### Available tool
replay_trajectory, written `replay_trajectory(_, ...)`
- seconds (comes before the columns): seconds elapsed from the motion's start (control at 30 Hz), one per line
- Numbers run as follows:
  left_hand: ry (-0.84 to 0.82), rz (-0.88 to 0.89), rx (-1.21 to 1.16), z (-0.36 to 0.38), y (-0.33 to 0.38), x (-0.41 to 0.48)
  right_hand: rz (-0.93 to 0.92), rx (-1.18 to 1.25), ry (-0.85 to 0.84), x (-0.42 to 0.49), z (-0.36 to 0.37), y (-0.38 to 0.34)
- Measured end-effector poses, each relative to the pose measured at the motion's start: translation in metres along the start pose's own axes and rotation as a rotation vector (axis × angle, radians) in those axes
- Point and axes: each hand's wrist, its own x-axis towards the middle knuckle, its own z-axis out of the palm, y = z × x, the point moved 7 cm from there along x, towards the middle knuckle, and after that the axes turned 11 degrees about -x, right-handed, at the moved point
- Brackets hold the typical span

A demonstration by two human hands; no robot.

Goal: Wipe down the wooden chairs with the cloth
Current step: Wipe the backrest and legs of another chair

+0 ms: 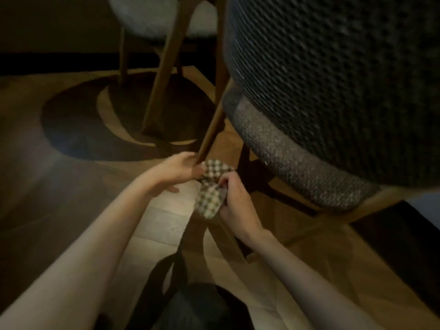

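A chair with a dark woven seat (333, 96) fills the upper right. Its slanted wooden leg (213, 125) comes down to the floor in the middle of the view. A brown-and-white checked cloth (212, 186) is wrapped around the foot of that leg. My left hand (181, 170) holds the leg's lower end and the top of the cloth. My right hand (235, 201) grips the cloth from the right, just below. The leg's tip is hidden by the cloth and my hands.
A second chair with a pale seat (152, 17) and wooden legs (164, 67) stands behind, upper left, over dark oval shadows on the wooden floor (47, 182). Another leg of the near chair (371, 208) angles out at the right. Dark straps (166, 277) hang at the bottom.
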Motion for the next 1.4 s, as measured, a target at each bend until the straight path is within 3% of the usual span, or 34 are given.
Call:
replay_trajectory(0.17, 0.052, 0.013, -0.4, -0.049, 0.003, -0.027, 0.011, 0.15, -0.059, 0.046, -0.013, -0.06)
replay_trajectory(0.37, 0.272, 0.062, -0.336, -0.13, 0.079, -0.072, 0.083, 0.349, 0.023, 0.11, -0.085, -0.138)
replay_trajectory(0.6, 0.223, 0.078, -0.201, -0.215, 0.213, -0.106, 0.186, 0.444, -0.078, 0.196, -0.193, -0.212)
replay_trajectory(0.7, 0.145, 0.094, -0.091, -0.24, 0.275, -0.101, 0.261, 0.49, -0.027, 0.236, -0.238, -0.226)
replay_trajectory(0.87, 0.049, 0.21, -0.011, -0.261, 0.374, -0.058, 0.42, 0.578, 0.154, 0.306, -0.297, -0.215)
replay_trajectory(1.1, -0.084, 0.181, 0.055, -0.261, 0.452, 0.064, 0.651, 0.566, 0.337, 0.408, -0.312, -0.15)
replay_trajectory(1.4, -0.414, -0.013, 0.022, -0.196, 0.467, 0.156, 1.034, 0.398, 0.454, 0.416, -0.308, -0.077)
